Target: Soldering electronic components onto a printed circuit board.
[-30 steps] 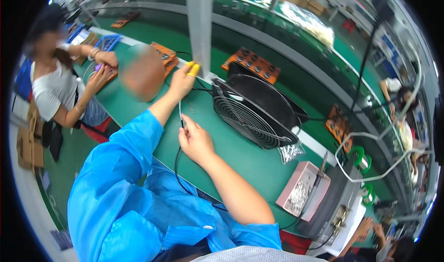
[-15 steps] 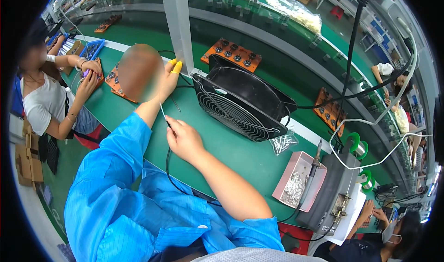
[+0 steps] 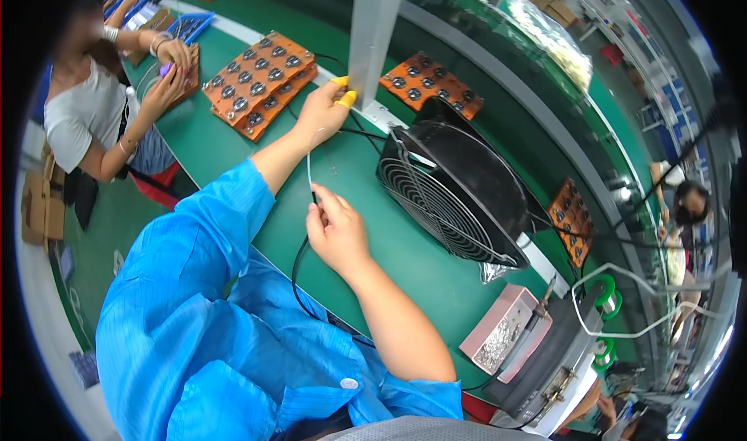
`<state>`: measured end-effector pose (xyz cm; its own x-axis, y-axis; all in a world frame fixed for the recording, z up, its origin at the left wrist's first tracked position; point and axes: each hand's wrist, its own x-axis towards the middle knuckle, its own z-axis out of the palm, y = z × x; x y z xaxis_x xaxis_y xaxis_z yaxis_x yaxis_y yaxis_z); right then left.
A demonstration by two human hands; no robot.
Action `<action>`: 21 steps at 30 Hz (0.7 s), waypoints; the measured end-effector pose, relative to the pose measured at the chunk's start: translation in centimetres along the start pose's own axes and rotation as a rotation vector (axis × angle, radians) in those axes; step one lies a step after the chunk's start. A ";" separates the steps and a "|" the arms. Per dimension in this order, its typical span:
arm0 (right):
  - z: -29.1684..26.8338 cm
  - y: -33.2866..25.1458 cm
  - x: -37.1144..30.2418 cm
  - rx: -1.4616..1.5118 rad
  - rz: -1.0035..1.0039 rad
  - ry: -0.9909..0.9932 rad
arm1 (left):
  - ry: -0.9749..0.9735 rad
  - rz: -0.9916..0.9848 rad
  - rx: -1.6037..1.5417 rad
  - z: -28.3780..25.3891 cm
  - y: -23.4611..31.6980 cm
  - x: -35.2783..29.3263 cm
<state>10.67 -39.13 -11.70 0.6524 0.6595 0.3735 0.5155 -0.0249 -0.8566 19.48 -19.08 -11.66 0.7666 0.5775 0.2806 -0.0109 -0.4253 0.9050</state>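
Note:
My right hand [image 3: 340,231] is closed around a black cable [image 3: 298,266], which loops down past the bench edge toward my lap. From my fingers a thin pale wire-like end [image 3: 309,167] points up toward my left wrist. My left hand [image 3: 323,114] reaches farther out, beside the foot of a grey metal post [image 3: 373,44]. Yellow finger covers [image 3: 347,97] sit on its fingertips, which are bent together; whatever they may hold is hidden. Left of that hand lies a stack of orange boards [image 3: 261,79] fitted with round dark-and-silver parts.
A black fan [image 3: 451,184] with a wire guard stands on the green bench [image 3: 389,285]. At right are a pink box [image 3: 498,328] of silvery bits, a soldering iron [image 3: 529,328], a dark unit [image 3: 537,363] and green spools [image 3: 603,297]. A co-worker [image 3: 97,114] sits at left.
The whole view has shifted, so the bench items sit farther right. Both hands keep nearly the same pose, and my right hand still grips the cable. The board stack now shows clearly.

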 end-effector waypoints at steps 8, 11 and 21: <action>-0.3 -1.3 0.1 -0.035 0.144 -0.102 | -0.037 -0.096 -0.009 -0.8 1.3 -0.3; -0.1 -0.9 0.0 0.176 0.302 -0.081 | 0.002 -0.017 0.037 -0.5 1.2 -0.3; -0.7 -1.6 1.0 -0.049 0.071 -0.119 | -0.066 -0.045 0.034 -1.3 1.5 -0.2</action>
<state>10.90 -38.97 -9.73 0.6192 0.7392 0.2649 0.4989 -0.1098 -0.8597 18.53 -18.91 -9.96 0.8066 0.5496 0.2174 0.0453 -0.4242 0.9044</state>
